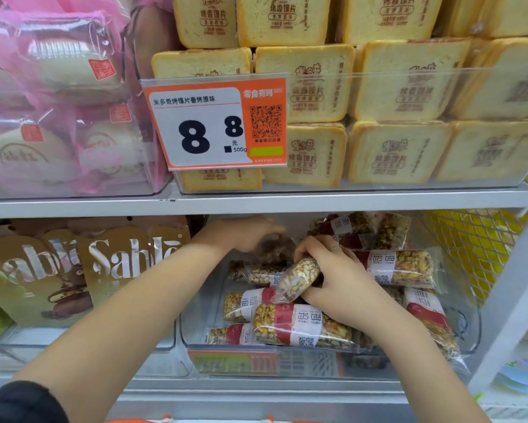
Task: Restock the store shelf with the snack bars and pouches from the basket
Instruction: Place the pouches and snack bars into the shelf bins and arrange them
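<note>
Both my hands reach into a clear plastic bin (470,337) on the lower shelf, which holds several nut snack bars in clear wrappers with red-and-white labels (290,325). My right hand (333,279) grips one pale nut bar (298,280), tilted with its end pointing down-left above the pile. Farther back in the bin, my left hand (244,235) curls round a dark snack bar (275,248); that bar is blurred. More bars (400,267) are stacked at the bin's right and back.
Gold "Sablé" pouches (128,264) stand left of the bin. The upper shelf (256,203) carries toast-slice packs (403,80), pink-wrapped cakes (52,102) and an orange 8.8 price tag (214,123). A yellow mesh rack (470,248) sits at right. An orange basket edge (134,420) peeks at the bottom.
</note>
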Available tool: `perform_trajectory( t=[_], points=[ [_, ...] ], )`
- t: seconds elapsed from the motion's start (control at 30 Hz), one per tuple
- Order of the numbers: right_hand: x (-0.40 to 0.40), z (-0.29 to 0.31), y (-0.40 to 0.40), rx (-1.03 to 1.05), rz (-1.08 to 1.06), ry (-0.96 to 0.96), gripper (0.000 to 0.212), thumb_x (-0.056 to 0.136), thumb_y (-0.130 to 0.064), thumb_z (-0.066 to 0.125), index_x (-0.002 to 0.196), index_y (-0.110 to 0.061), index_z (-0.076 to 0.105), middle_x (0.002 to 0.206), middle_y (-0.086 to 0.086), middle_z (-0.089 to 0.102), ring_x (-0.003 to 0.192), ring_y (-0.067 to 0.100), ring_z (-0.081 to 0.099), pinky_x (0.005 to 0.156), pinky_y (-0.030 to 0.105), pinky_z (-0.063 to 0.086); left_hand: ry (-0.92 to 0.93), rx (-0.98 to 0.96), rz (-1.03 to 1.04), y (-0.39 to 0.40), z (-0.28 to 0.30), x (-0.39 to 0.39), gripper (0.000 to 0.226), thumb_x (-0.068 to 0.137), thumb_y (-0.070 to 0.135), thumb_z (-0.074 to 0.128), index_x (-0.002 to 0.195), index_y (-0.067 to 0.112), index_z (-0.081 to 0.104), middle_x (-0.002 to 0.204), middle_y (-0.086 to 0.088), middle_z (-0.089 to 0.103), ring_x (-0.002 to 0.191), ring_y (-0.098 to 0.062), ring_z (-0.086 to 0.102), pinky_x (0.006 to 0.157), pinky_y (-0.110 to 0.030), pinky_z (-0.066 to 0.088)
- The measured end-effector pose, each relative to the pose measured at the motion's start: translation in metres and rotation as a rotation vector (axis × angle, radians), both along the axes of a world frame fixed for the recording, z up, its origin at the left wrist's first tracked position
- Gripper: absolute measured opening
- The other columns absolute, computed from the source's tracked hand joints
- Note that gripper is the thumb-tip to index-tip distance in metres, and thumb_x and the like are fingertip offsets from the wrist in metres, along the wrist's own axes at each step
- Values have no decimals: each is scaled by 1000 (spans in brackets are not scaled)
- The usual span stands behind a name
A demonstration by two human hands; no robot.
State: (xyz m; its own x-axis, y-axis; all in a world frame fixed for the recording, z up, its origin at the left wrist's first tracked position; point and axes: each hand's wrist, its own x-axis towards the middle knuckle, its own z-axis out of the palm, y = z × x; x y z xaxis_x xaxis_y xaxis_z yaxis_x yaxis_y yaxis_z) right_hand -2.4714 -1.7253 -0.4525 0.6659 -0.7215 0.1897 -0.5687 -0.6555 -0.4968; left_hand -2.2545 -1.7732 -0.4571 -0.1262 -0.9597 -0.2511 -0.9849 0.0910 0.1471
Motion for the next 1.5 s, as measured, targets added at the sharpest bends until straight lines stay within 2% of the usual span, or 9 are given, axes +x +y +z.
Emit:
perform_trajectory(
  t=[0.2,0.33,0.57,0.73,0.83,1.0,1.17,1.37,1.5],
  points=[
    [0,-1,1,-1,-11,-6,29,79,-24,62,99,-33,43,105,-12,41,89,8,36,100,32,27,-186,-336,-175,-9,-4,13,22,94,36,51,106,18,49,101,-4,59,90,-19,56,84,-34,48],
    [-1,0,2,-3,-15,-2,29,80,-24,63,101,-33,44,107,-14,39,89,6,34,98,30,26,-265,-202,-191,-19,-15,12,21,97,36,44,83,23,55,103,-7,64,99,-25,62,92,-41,51],
    [1,0,1,13,-6,-3,31,80,-26,63,96,-37,40,108,-16,39,93,6,38,102,36,32,-206,-40,39,-19,-16,-1,21,95,23,48,108,8,57,90,-4,60,71,-16,55,60,-27,42],
    [-1,1,1,29,5,7,32,79,-28,65,95,-39,39,104,-21,38,94,7,41,101,38,35,-77,-52,58,-21,-10,7,53,88,20,64,135,13,42,132,-11,50,110,-26,53,88,-34,46],
    [-1,2,0,36,1,35,32,78,-29,66,96,-39,41,103,-25,37,97,9,43,100,38,36,29,15,30,-18,-6,11,71,75,30,78,135,15,42,134,-7,49,115,-25,50,97,-40,45],
    [1,3,2,44,-11,44,33,78,-31,67,94,-41,40,105,-27,36,102,11,42,100,39,37,-345,172,-49,-16,-22,8,115,70,27,81,152,24,1,157,-4,17,137,-29,31,103,-48,40],
    [0,3,1,45,-17,34,34,76,-29,66,94,-40,40,105,-25,37,99,12,43,96,38,38,-343,67,-58,-20,-22,12,114,75,17,77,150,31,-7,145,-9,36,124,-30,44,94,-46,46],
    [-1,2,1,45,-12,17,36,77,-26,67,93,-41,39,104,-26,37,99,13,43,96,37,37,-381,113,-44,-24,-26,13,105,80,17,70,149,37,-6,151,-2,20,134,-29,28,100,-45,41],
    [-2,1,2,45,-7,18,35,77,-26,67,95,-40,40,104,-30,35,97,10,41,97,36,36,-51,-59,-102,-24,-17,-1,99,73,34,77,150,34,16,147,-4,32,130,-24,36,101,-40,41]
  ],
)
